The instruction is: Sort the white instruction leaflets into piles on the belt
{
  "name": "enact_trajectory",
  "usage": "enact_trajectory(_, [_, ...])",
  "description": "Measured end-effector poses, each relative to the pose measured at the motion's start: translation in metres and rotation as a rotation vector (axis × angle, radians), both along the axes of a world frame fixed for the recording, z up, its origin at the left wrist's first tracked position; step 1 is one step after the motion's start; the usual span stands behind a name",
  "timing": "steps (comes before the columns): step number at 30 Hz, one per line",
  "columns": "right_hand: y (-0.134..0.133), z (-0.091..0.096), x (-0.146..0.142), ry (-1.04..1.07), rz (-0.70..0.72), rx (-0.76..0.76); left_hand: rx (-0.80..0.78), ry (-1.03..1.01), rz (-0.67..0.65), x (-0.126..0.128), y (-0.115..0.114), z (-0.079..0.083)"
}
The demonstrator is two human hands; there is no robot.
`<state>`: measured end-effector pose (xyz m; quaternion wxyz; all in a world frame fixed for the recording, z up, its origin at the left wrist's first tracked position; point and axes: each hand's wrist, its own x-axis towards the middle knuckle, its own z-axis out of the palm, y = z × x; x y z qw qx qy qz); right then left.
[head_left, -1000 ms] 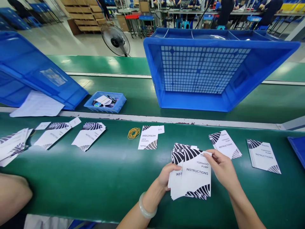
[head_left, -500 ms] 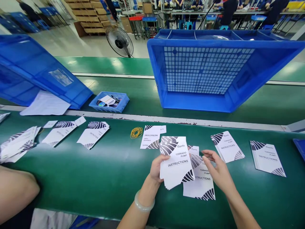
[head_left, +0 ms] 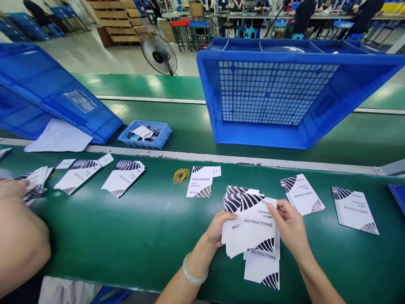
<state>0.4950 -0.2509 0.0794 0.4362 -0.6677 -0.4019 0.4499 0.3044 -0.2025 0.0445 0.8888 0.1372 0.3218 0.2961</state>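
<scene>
My left hand [head_left: 218,229] is closed around a fanned stack of white instruction booklets [head_left: 230,245], printed with black curved stripes. Between the thumb and fingers of my right hand [head_left: 288,226] is the upper right corner of a single instruction booklet [head_left: 257,226], which overlaps the front of that stack. Under both lies a loose pile of the same booklets [head_left: 261,270] on the green table, partly covered by what I hold. Beyond my left hand, another booklet [head_left: 200,181] lies upside down with a small white slip [head_left: 217,171] beside it.
Booklet piles lie at right [head_left: 302,194] and far right [head_left: 356,211]. Yellow rubber bands [head_left: 181,175] and a small blue tray [head_left: 144,143] sit left of centre. A big blue crate [head_left: 259,135] stands behind. Another person's arm [head_left: 22,236] reaches over booklets at far left.
My right hand has brought a booklet up from the lower pile onto the held stack. My left hand has shifted right. The other person's hand now touches the far-left booklets.
</scene>
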Motion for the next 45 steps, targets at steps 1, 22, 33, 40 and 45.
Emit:
enact_trajectory(1, [-0.002, 0.003, 0.003, 0.102, -0.025, -0.006, -0.018, -0.031, -0.017, -0.003, 0.002, 0.000])
enact_trajectory(22, [-0.015, -0.077, -0.037, -0.913, 0.542, 0.255, 0.074, -0.342, 0.125, -0.021, 0.020, 0.019])
enact_trajectory(33, [0.022, -0.008, -0.033, -0.079, 0.211, 0.091, -0.048, -0.184, -0.022, -0.001, -0.003, -0.002])
enact_trajectory(40, [0.021, -0.013, -0.030, 0.098, 0.049, 0.063, -0.006, -0.065, 0.034, -0.004, 0.000, -0.004])
enact_trajectory(45, [0.021, -0.006, -0.019, 0.194, -0.118, 0.090, -0.026, -0.164, 0.067, -0.014, 0.011, 0.002])
